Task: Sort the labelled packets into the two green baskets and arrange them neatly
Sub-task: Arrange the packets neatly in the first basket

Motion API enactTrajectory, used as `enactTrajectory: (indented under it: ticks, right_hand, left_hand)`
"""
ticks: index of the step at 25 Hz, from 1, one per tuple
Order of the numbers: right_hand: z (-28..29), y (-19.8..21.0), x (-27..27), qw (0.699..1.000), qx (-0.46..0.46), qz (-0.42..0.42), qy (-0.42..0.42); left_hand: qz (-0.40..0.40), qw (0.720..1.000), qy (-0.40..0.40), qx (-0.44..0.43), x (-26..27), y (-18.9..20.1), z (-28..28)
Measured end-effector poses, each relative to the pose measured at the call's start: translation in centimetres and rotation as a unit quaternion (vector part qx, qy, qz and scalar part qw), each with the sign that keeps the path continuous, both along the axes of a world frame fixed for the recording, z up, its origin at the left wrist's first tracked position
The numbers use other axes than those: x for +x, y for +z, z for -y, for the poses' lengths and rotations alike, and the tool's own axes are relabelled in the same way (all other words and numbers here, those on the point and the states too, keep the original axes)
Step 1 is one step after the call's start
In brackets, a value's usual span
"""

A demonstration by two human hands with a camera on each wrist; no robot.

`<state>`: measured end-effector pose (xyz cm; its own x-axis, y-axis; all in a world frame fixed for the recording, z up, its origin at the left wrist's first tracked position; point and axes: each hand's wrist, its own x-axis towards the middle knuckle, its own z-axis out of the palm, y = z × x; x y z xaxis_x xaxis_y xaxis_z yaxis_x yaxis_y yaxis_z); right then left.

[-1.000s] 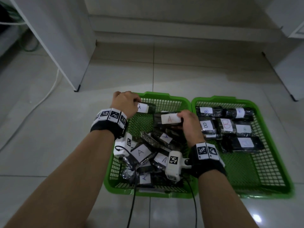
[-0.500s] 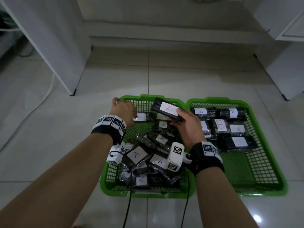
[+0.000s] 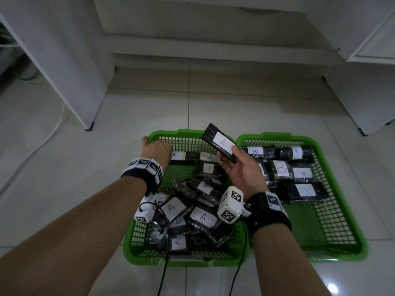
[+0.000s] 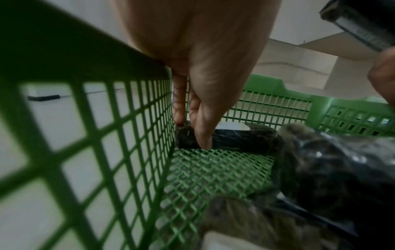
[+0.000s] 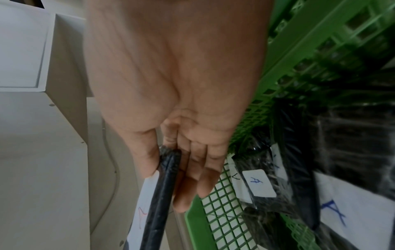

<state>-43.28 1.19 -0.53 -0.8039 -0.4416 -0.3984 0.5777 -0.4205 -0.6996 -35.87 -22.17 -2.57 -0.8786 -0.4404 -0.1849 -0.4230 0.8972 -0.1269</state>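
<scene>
Two green baskets stand side by side on the tiled floor. The left basket [image 3: 162, 133] holds a loose pile of black packets labelled A [image 3: 203, 216] in its near half, and three more lie near its far wall. My right hand [image 3: 233, 154] grips a black packet with a red A label [image 3: 222, 144], thumb on top, and holds it tilted above the far rim between the baskets; the packet's edge [image 5: 158, 211] shows in the right wrist view. My left hand [image 3: 157, 150] reaches into the far left corner, its straight fingers [image 4: 203, 133] touching the end of a packet [image 4: 235, 137] lying there. B packets [image 3: 281, 168] lie in rows in the right basket [image 3: 299, 138].
A white cabinet [image 3: 70, 71] stands to the left and another [image 3: 367, 92] to the right. A low step [image 3: 213, 58] runs along the back. A white cable [image 3: 42, 139] lies on the floor at left. Black cables [image 3: 163, 274] hang from my wrists.
My right hand has lifted the red A packet out of the left basket and tipped it up over the far rim. My left hand has shifted slightly towards the far left corner.
</scene>
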Motion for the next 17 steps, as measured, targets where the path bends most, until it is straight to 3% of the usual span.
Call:
enactTrajectory:
  ticks: [5,7,8,10,11,12,14,17]
  right_hand:
    - [0.1,0.0,-0.1,1.000,0.014,-0.014,0.006]
    - [0.3,0.0,-0.1,0.999,0.040,-0.018,0.008]
    - [0.5,0.1,0.0,0.997,0.064,-0.024,0.017]
    - [0.7,0.5,0.2,0.986,0.141,-0.059,0.060]
    - [0.9,0.8,0.5,0.976,0.182,-0.080,0.085]
    - [1.1,1.1,0.7,0.967,0.213,-0.096,0.102]
    - [1.5,1.4,1.2,0.956,0.243,-0.118,0.113]
    - [2.3,2.0,1.7,0.941,0.259,-0.175,0.130]
  left_hand:
    - [0.015,0.999,0.003,0.044,0.2,0.4,0.4]
    - [-0.050,0.992,0.019,0.116,0.6,1.4,0.5]
    - [-0.115,0.972,0.035,0.200,1.0,2.4,0.4]
    - [-0.217,0.880,0.081,0.414,2.2,5.0,0.1]
    - [-0.215,0.839,0.095,0.490,2.9,6.1,-0.1]
    - [-0.193,0.822,0.096,0.526,3.4,6.8,-0.3]
    - [-0.167,0.837,0.087,0.514,4.2,6.2,0.0]
    - [-0.215,0.855,0.113,0.458,5.2,4.5,0.8]
